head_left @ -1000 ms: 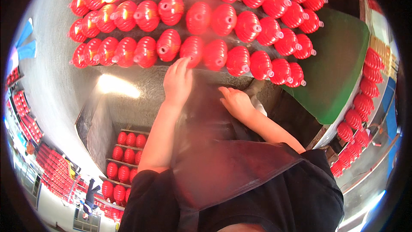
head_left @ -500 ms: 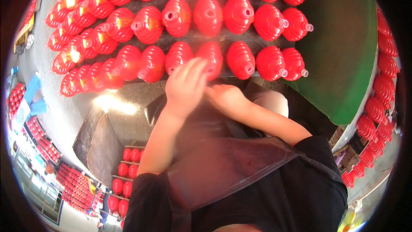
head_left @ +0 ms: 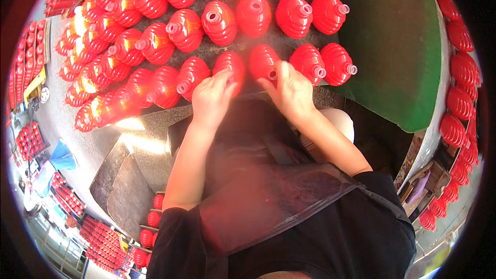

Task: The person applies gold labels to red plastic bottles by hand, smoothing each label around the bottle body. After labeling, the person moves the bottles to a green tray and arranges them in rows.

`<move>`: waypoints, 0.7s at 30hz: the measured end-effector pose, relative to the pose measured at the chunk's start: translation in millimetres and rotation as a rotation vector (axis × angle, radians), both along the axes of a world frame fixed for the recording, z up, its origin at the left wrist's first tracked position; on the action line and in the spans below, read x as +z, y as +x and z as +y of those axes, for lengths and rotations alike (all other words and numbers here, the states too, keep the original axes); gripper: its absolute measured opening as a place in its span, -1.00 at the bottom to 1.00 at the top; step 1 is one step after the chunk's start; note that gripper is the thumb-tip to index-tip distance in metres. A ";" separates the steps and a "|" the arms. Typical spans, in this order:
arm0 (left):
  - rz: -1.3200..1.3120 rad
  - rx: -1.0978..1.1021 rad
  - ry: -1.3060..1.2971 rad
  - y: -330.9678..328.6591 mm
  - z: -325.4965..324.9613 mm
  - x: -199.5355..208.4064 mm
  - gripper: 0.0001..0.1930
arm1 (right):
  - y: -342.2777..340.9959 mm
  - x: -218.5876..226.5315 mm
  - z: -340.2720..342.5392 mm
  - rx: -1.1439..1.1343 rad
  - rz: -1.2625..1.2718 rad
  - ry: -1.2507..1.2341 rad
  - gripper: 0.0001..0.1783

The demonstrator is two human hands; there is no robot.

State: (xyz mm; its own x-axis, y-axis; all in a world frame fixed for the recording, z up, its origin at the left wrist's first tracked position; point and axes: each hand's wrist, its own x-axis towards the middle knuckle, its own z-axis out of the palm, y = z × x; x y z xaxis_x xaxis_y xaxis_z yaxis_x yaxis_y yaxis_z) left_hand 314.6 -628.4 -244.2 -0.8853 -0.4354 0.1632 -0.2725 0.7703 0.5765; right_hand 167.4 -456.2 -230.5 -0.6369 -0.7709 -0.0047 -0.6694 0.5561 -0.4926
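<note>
Rows of glossy red ribbed bottles lie with their pale open necks toward me. At the nearest row, my left hand closes its thumb and fingers beside the neck of one red bottle. Whatever is between those fingertips is too small and hazy to make out. To the right, the thumb and forefinger of my right hand are on either side of the neck of another red bottle, whose dark opening shows between them. A gap separates the two hands.
The bottles rest on a dark board. A green panel rises at the right, with more red bottles beyond it. Brown sheets stand at lower left, near racks of red pieces. A dark apron covers my front.
My hands have moved apart. The right has come up to a bottle's neck, and the left has turned its fingers to a bottle beside it. The view has shifted slightly.
</note>
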 end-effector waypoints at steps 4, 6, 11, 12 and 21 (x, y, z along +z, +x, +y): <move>0.008 0.049 -0.016 -3.5 9.0 -2.2 -0.68 | -5.5 -8.6 -8.7 0.043 0.006 0.067 -0.59; 0.027 0.064 -0.033 -5.7 12.6 -4.3 -0.68 | -8.4 -12.3 -6.2 0.063 0.007 0.094 -0.59; 0.028 0.070 -0.034 -8.0 23.3 -9.6 -0.68 | -10.9 -18.4 3.7 -0.056 -0.055 0.088 -0.61; 0.032 0.067 -0.030 -9.4 25.4 -11.0 -0.68 | -10.7 -18.9 3.7 -0.045 -0.027 0.078 -0.61; -0.081 0.007 -0.120 -17.7 26.6 23.5 -0.52 | -38.8 19.2 52.9 -0.091 0.132 -0.171 -0.62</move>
State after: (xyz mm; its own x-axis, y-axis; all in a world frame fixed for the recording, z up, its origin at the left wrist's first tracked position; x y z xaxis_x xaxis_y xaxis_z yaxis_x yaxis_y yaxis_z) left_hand 296.8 -601.8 -220.7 -0.8946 -0.4237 0.1424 -0.3205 0.8301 0.4563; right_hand 128.6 -403.3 -211.4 -0.6899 -0.6930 0.2093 -0.6856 0.5328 -0.4960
